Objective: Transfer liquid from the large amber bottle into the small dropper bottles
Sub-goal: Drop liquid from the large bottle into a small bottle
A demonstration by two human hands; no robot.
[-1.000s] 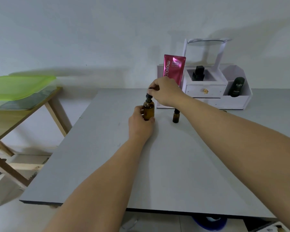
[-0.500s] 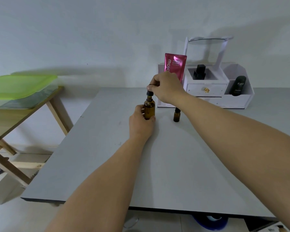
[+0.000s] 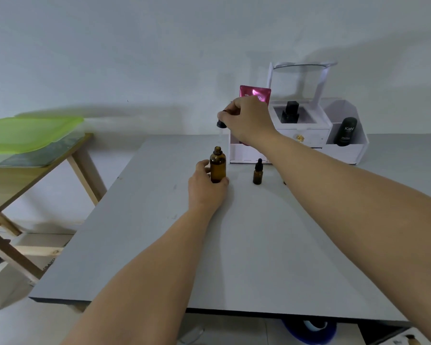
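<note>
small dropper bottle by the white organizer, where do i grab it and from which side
Grip the small dropper bottle by its amber body with one hand's fingers, coming from the right or front. It stands upright and apart on the table; its black dropper cap is on and must stay free to unscrew. The left hand holds the large amber bottle beside it.

A plain home room: grey table (image 3: 234, 245), white cosmetics organizer (image 3: 309, 143), wooden side table (image 3: 35, 168), bare wall.

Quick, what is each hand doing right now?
Left hand: closed around the large amber bottle, standing open on the table.
Right hand: pinching the dropper cap, lifted above the bottle.
</note>
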